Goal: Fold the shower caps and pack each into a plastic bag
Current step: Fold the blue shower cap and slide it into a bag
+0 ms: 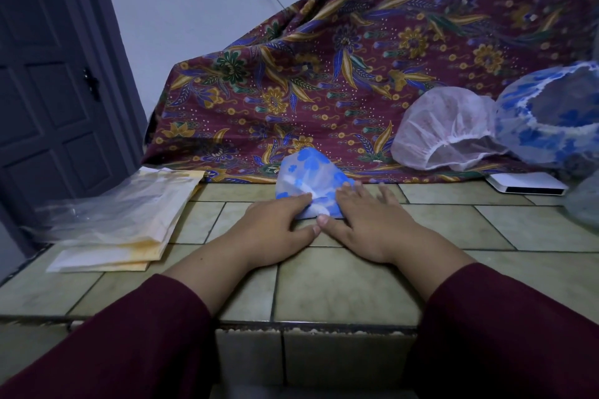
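A clear shower cap with blue flowers (308, 172) lies partly folded on the tiled counter (340, 282), its far end standing up in a point. My left hand (278, 223) rests on the cap's near left corner with the fingers lying flat. My right hand (363, 217) presses flat on its near right part, fingers spread. Both thumbs meet at the cap's near edge. A stack of clear plastic bags (120, 214) lies on yellowish paper at the left. A white shower cap (447, 129) and a blue patterned shower cap (551, 116) sit unfolded at the right.
A maroon floral cloth (340, 68) drapes over something behind the counter. A flat white box (528, 186) lies under the caps at the right, and a greyish cap or bag (583, 207) shows at the right edge. A dark door (48, 91) stands at the left.
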